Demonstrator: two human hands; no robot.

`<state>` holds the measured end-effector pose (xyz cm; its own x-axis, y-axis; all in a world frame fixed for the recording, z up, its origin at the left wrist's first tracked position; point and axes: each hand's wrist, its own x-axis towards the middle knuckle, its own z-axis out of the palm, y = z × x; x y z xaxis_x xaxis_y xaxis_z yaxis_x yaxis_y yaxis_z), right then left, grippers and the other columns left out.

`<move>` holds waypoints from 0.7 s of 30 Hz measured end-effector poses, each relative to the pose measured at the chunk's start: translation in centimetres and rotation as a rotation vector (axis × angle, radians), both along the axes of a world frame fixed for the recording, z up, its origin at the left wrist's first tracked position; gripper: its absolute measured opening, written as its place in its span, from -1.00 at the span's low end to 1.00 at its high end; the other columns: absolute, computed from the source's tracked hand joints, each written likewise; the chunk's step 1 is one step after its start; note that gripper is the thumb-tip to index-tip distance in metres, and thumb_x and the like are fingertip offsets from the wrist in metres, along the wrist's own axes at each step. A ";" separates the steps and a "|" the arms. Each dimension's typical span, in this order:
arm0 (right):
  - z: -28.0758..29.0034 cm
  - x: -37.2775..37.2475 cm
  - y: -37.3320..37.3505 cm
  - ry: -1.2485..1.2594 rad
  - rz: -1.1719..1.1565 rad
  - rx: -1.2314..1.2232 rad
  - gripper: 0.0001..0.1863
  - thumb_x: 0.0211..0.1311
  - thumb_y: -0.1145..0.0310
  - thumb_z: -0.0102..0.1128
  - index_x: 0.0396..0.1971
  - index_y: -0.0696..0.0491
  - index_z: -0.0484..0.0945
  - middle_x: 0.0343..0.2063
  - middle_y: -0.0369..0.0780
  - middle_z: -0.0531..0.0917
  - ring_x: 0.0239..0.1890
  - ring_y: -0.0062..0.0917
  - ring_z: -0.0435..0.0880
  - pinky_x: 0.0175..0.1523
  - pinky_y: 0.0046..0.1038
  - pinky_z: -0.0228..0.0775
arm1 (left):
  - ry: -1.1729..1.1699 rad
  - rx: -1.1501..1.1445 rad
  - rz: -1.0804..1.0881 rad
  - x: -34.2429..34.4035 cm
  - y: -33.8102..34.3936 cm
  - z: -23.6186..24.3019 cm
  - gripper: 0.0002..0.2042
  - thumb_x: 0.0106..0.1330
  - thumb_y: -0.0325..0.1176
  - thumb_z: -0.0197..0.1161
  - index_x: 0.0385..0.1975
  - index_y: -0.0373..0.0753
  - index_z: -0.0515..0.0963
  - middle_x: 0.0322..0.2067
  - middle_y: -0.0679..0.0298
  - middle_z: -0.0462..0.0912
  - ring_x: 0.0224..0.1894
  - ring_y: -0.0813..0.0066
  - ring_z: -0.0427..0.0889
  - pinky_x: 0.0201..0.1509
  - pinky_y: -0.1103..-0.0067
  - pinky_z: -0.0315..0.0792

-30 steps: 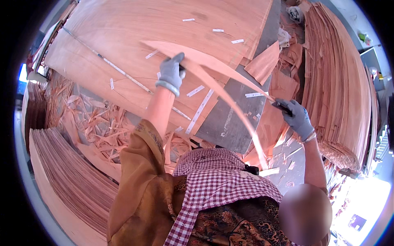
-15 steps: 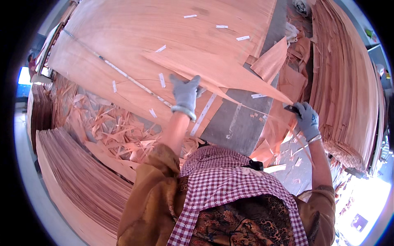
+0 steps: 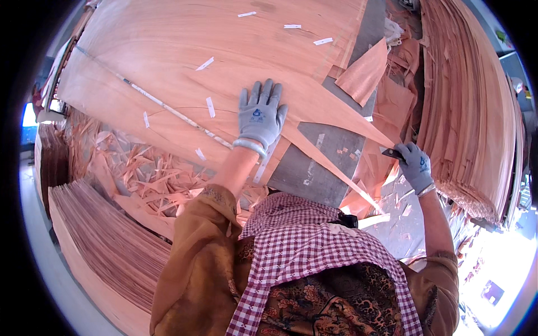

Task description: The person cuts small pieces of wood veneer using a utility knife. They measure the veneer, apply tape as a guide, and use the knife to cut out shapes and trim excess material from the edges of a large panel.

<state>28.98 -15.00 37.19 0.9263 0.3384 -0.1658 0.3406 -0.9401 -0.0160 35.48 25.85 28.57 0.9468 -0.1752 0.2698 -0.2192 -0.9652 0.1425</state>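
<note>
A broad sheet of thin reddish wood veneer [image 3: 168, 61] lies before me with short white tape pieces [image 3: 210, 107] stuck on it. Gloved in grey, my left hand [image 3: 261, 116] rests flat on the veneer, fingers spread. To its right the veneer narrows to a long point [image 3: 364, 124]. My right hand [image 3: 416, 168], also gloved, grips a small black-handled knife [image 3: 394, 153] beside that point. A narrow veneer strip [image 3: 330, 162] slants from near my left hand toward my body. A long thin stick [image 3: 174, 112] lies on the sheet, left of my left hand.
Tall veneer stacks stand at the right [image 3: 459, 106] and lower left [image 3: 106, 241]. Torn veneer scraps [image 3: 157, 179] pile up between the sheet and the left stack. A dark grey surface [image 3: 314, 173] shows below the point. A loose veneer piece [image 3: 364, 73] lies at upper right.
My left hand has gone from a bent, part-closed pose to flat and spread on the sheet. The narrow strip has swung down toward me, apart from the point. My right hand has barely moved.
</note>
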 end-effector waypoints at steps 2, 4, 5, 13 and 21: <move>1.1 -0.3 0.6 0.017 -0.024 0.147 -0.71 -0.02 0.47 0.14 -0.21 -0.05 0.49 -0.36 -0.17 0.51 -0.25 -0.24 0.53 -0.23 -0.24 0.42 | 0.001 0.021 0.007 -0.5 -0.5 0.1 -0.52 0.31 -0.10 0.00 0.21 -0.12 0.32 0.26 0.19 0.27 0.29 0.15 0.22 0.36 0.15 -0.07; 1.6 -0.4 1.0 0.005 -0.069 0.255 -0.74 0.01 0.48 0.11 -0.21 0.02 0.49 -0.36 -0.14 0.51 -0.25 -0.22 0.52 -0.22 -0.26 0.41 | 0.000 0.059 0.014 -0.5 -0.8 0.5 -0.51 0.29 -0.13 0.02 0.21 -0.15 0.31 0.26 0.14 0.26 0.27 0.12 0.24 0.33 0.15 -0.01; 1.6 -0.3 1.1 -0.013 -0.103 0.291 -0.74 0.03 0.48 0.10 -0.21 0.06 0.49 -0.37 -0.12 0.51 -0.25 -0.21 0.51 -0.22 -0.27 0.41 | 0.019 0.070 0.008 -0.3 -0.8 0.8 -0.51 0.29 -0.13 0.03 0.20 -0.15 0.32 0.26 0.13 0.26 0.26 0.11 0.25 0.33 0.15 0.01; -1.2 5.2 14.7 0.762 -0.609 1.203 -0.67 0.35 0.22 -0.02 -0.06 0.15 0.35 -0.47 -0.16 0.60 -0.46 -0.47 0.64 -0.43 -0.47 0.49 | 0.107 -0.182 -0.126 1.6 -1.1 1.0 -0.51 0.24 -0.12 0.08 0.18 -0.09 0.36 0.26 0.15 0.26 0.18 0.07 0.31 0.22 0.18 0.17; -5.1 9.3 22.6 0.360 -0.505 0.466 -0.63 0.19 0.23 -0.01 -0.25 0.29 0.47 -0.34 0.20 0.59 -0.15 0.00 0.59 -0.05 -0.21 0.42 | 0.242 0.129 -0.066 2.0 -2.2 2.2 -0.56 0.29 0.02 -0.04 0.21 0.34 0.30 0.31 0.39 0.21 0.06 0.16 0.39 0.02 0.20 0.27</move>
